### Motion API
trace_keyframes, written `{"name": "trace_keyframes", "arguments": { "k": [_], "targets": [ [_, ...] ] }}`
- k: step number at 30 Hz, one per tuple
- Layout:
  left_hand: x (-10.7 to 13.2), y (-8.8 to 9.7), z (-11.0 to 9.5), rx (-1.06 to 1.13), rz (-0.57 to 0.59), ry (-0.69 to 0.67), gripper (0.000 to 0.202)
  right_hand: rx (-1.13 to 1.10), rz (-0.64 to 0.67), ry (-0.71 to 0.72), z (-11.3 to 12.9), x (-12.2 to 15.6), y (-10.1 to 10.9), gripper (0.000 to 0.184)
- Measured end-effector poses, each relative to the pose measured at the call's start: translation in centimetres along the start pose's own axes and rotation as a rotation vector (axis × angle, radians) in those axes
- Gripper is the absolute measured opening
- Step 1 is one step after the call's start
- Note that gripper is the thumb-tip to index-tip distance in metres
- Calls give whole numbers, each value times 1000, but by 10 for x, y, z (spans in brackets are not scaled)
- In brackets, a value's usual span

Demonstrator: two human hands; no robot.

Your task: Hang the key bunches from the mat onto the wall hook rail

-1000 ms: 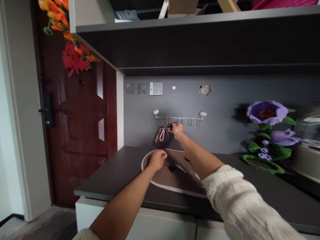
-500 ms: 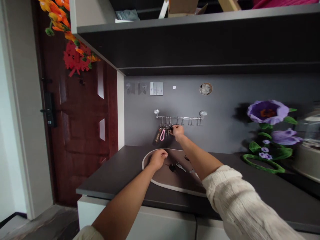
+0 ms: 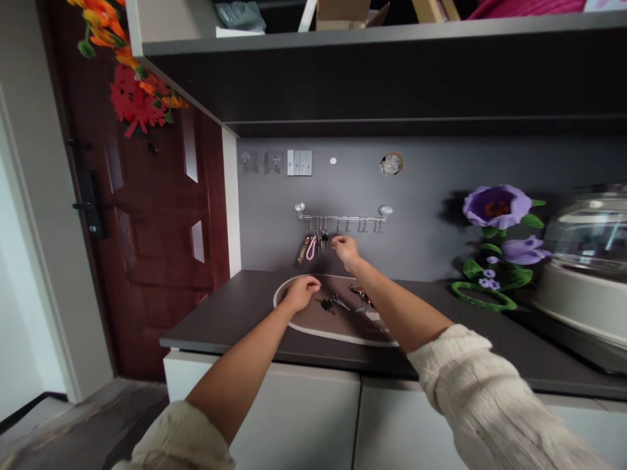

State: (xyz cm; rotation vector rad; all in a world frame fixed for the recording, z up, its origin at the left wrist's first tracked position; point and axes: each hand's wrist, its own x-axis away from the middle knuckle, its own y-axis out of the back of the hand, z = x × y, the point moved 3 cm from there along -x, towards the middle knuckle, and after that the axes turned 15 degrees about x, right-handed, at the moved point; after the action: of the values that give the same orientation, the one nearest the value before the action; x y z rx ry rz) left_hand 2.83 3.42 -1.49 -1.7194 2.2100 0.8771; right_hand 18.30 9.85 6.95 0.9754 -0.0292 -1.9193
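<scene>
A chrome hook rail is fixed to the grey wall. Key bunches with a pink loop and a brown tag hang from its left hooks. My right hand is raised just right of those keys, fingers loosely curled, with nothing visible in it. My left hand rests closed on the left part of an oval brown mat on the dark counter. More loose keys and small items lie on the mat between my arms.
A dark red door with a handle stands at the left, with red and orange decorations above. Purple fabric flowers and a glass-lidded appliance sit at the right of the counter. A shelf with boxes overhangs.
My right hand has come away from the hanging keys and moved slightly right and down. The view has pulled back and shifted; my left hand stays on the mat.
</scene>
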Motion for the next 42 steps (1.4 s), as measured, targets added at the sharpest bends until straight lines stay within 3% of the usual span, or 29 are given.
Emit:
{"name": "trace_keyframes", "arguments": {
  "k": [3,9,14,18,25,31,42],
  "targets": [
    [5,2,-7,-8,21,-24,15,3,37,-44,2,23,11,16],
    [12,0,-16,-9,109,-68,16,108,95,10,2,75,31,16],
    [15,-4,-20,-144,223,-207,26,274,120,71,-3,109,41,17],
    [16,-8,-20,-329,293,-316,27,363,106,87,-9,122,45,18],
    [13,-15,-25,-456,329,-334,17,492,122,124,-13,123,39,21],
    [13,-12,-28,-432,272,-237,17,534,137,170,-15,122,35,22],
    [9,-2,-26,-175,13,-144,15,522,195,215,-4,126,33,22]
  ]
}}
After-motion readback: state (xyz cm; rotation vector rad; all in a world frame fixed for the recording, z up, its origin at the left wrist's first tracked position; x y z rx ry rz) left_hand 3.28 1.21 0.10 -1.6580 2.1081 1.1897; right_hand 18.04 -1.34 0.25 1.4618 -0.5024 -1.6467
